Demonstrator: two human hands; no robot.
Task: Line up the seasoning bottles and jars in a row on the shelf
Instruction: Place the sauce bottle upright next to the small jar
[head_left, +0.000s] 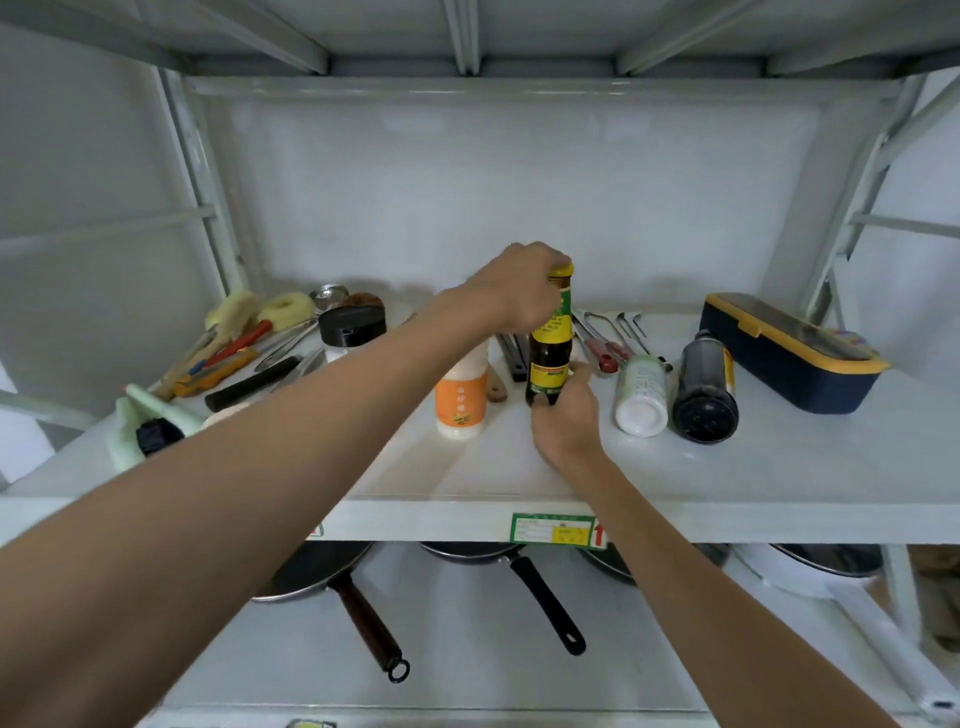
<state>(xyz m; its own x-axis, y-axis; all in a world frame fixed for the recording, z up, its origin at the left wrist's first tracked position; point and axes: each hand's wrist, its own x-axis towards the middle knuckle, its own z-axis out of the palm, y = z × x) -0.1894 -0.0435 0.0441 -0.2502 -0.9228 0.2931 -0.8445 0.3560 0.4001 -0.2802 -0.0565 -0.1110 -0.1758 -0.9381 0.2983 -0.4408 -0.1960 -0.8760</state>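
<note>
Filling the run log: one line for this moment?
left hand: bottle cap | right hand: base of dark bottle | upright | two bottles lying

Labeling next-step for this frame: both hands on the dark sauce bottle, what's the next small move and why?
Probably let go of the dark sauce bottle and reach for the white bottle. The left hand grips its yellow cap and the right hand steadies its base; it stands upright beside the orange-label jar. The white bottle and the black bottle to the right lie on their sides.

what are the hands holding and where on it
Both grip the upright dark sauce bottle: left hand around its neck near the yellow cap, right hand at its base.
</note>
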